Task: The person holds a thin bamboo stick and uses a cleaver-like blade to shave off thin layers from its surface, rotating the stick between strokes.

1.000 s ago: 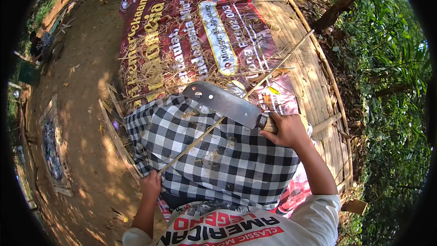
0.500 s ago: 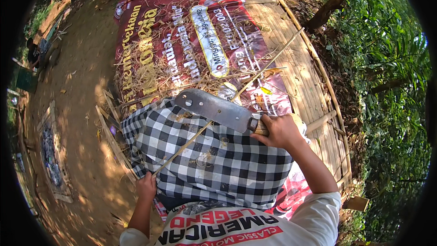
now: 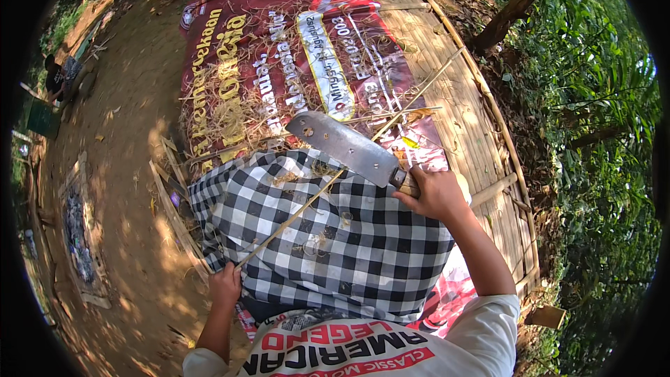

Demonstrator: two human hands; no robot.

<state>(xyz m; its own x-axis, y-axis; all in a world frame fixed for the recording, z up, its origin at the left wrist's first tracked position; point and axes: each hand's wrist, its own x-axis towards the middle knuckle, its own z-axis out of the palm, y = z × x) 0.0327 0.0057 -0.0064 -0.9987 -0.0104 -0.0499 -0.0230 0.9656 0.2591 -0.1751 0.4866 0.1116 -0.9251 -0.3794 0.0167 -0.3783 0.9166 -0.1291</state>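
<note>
My right hand (image 3: 438,195) is closed around the wooden handle of a broad-bladed machete (image 3: 349,152). Its wide, blunt-ended metal blade points to the far left, across a long thin bamboo strip (image 3: 287,224). At my left hip, my left hand (image 3: 225,285) grips the near end of that strip. The strip slants away to the right over my lap, passes the blade and reaches the far right side of the platform. A black-and-white checked cloth (image 3: 363,244) covers my lap, with a few curled shavings on it.
A red printed banner (image 3: 279,0) strewn with thin shavings (image 3: 223,108) lies on a bamboo-slat platform (image 3: 474,126). Dirt ground (image 3: 132,167) and a framed ash pit (image 3: 80,237) are on the left, where a person (image 3: 59,80) sits farther off. Dense green plants (image 3: 600,188) border the right.
My right hand has moved the machete slightly forward and to the right along the strip. My left hand stays on the strip's near end.
</note>
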